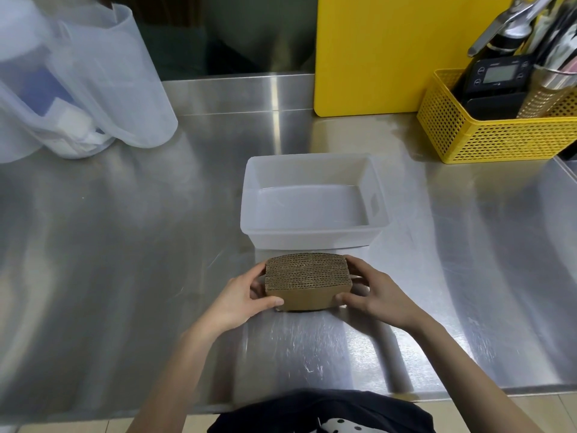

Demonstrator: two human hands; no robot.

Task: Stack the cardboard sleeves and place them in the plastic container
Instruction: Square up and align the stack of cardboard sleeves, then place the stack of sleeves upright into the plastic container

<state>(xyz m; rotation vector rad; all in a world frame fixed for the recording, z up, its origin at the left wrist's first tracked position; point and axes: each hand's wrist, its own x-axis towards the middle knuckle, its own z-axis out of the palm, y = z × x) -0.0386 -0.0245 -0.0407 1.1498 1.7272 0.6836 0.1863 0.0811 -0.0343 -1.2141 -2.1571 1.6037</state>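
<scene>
two translucent plastic jugs (103,79) stood at the far left of the steel counter (125,245), blurred, with something white and blue inside the nearer one; its nature could not be told. moving right, the left hand (240,295) was observed at the left end of the stack of cardboard sleeves (307,281), thumb laid on the near brown face, fingers curled round the far side. the stack stood on edge on the counter, corrugated edges uppermost, its layers pressed close together. the right hand (374,296) mirrored the left at the right end of the stack, thumb on the near face, fingers behind. both hands were clamped on the stack from opposite ends. the stack sat just in front of the plastic container (312,198), near its front wall but not inside it; whether the two touched could not be told. the container was white, rectangular, and showed a bare floor. behind it, a yellow board (374,51) leaned upright at the back of the counter. at the far right a yellow perforated basket (487,135) held a black digital scale (496,76) and metal utensils (530,32). a dark garment (321,410) showed at the bottom edge.
</scene>
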